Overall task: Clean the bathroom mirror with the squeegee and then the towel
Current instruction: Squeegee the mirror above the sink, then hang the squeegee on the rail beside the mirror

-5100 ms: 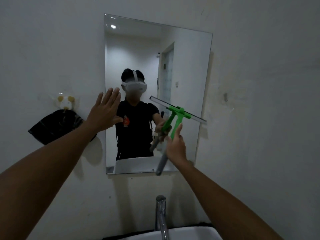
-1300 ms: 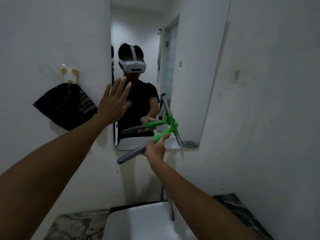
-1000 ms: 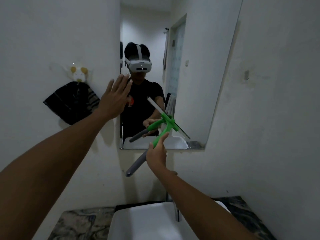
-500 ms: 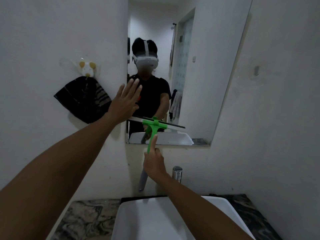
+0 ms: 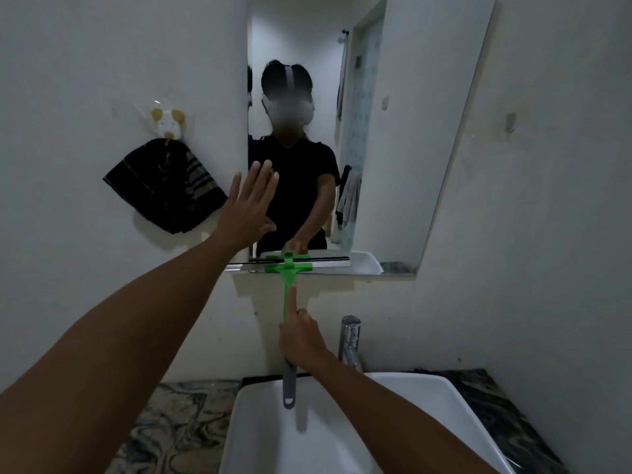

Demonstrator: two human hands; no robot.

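While your right hand [image 5: 301, 340] grips the green squeegee [image 5: 289, 292], one finger lies along its stick to push the blade flat at the mirror [image 5: 393, 138] bottom. Your left hand [image 5: 249, 203] is open and holds nothing, pressing near the mirror edge to keep you steady. The towel [image 5: 164, 186] hangs on the wall, waiting.

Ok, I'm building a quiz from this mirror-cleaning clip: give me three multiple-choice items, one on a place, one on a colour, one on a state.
1. Where is the squeegee blade?
A. top of the mirror
B. bottom edge of the mirror
C. in the sink

2. What colour is the squeegee's head?
A. green
B. red
C. blue

3. How is the left hand?
A. fisted on the towel
B. holding the tap
C. open, fingers spread

Answers: 1 B, the blade lies level along the lower edge; 2 A, head and neck are bright green; 3 C, the flat palm is raised at the mirror's left edge, while the right hand grips the handle.
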